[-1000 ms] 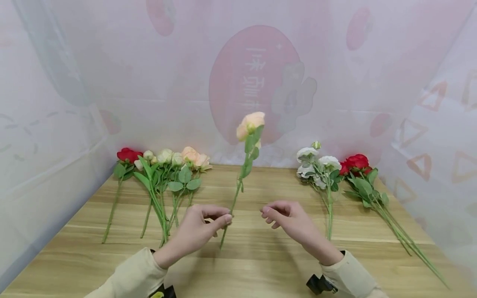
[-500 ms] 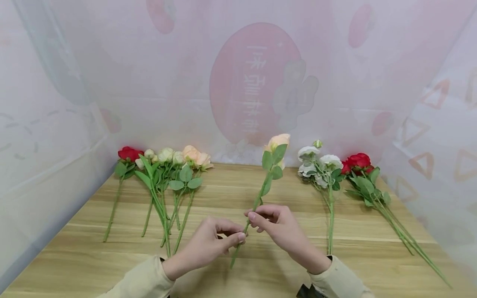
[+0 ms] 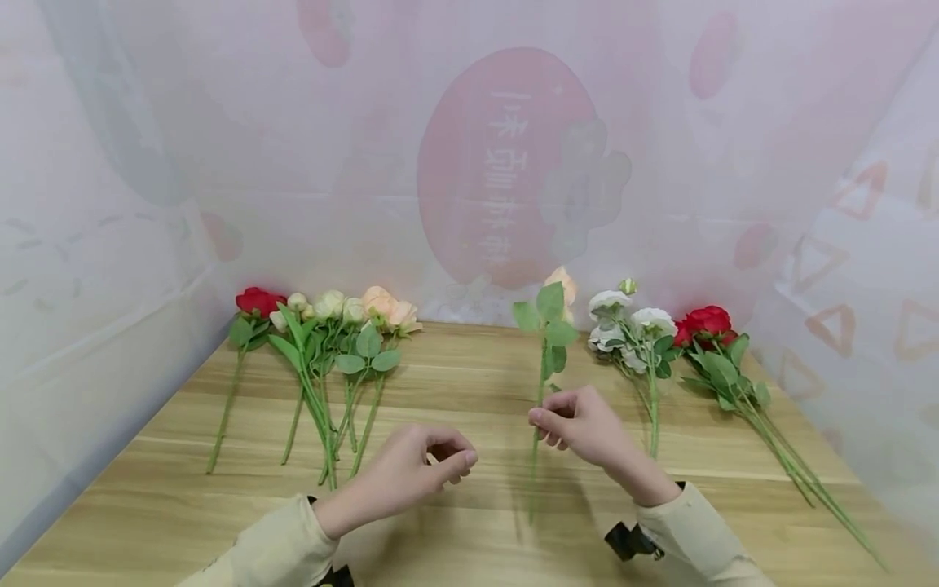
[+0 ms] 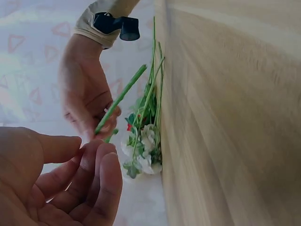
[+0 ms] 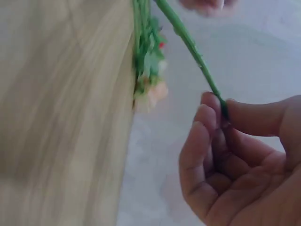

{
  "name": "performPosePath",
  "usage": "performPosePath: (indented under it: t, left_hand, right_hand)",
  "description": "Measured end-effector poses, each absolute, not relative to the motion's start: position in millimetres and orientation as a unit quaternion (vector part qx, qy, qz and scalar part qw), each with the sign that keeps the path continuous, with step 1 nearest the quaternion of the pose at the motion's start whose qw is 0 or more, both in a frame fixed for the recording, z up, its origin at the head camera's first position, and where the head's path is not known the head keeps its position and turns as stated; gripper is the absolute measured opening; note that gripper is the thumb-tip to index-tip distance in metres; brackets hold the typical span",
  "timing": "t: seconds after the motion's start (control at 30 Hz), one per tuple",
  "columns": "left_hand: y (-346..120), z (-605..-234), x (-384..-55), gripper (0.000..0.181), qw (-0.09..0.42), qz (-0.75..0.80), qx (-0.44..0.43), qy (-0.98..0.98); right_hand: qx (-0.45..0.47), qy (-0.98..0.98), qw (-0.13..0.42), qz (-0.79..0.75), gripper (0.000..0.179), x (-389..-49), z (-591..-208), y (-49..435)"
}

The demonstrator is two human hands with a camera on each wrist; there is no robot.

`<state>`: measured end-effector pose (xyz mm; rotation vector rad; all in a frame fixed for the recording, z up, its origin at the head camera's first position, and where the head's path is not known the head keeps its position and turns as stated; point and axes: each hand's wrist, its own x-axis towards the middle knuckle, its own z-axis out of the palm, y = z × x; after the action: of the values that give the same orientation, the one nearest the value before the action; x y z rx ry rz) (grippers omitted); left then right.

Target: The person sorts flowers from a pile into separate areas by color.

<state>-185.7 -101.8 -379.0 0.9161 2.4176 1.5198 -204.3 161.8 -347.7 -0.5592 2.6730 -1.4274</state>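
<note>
Well, the right hand (image 3: 587,428) has its grip clamped on the stem of a peach flower (image 3: 561,333), pinched between thumb and fingers. That flower stands nearly upright over the counter (image 3: 469,383), just left of the white flowers (image 3: 653,320), its leaves spread below the bloom. The left hand (image 3: 411,473) is farther left of the white flowers and nearer the person; its grip holds nothing, fingers loosely curled with the thumb close to the fingertips. Red flowers (image 3: 707,320) lie right beside the white flowers, on their right. Well to the left of the white flowers lie more peach blooms (image 3: 379,302), then cream flowers (image 3: 330,304), then a single red bloom (image 3: 258,302). Behind the white flowers hangs a printed sheet (image 3: 352,163).
</note>
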Motion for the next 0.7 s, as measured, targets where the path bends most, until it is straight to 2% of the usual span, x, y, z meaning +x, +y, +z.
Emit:
performPosePath:
  t: [0.3,0.7]
  left_hand:
    - [-107.2,-376.9,-188.7,0.015,0.067,0.492,0.302,0.814]
    - [-109.5,-374.5,-190.0,0.015,0.078,0.477,0.319,0.816]
  right_hand:
    - [-0.136,0.935,0.069,-0.321,0.033,-245.0,-353.5,193.7]
    - [-0.081,0.968,0.108,-0.213,0.048,-285.2,-367.0,185.0]
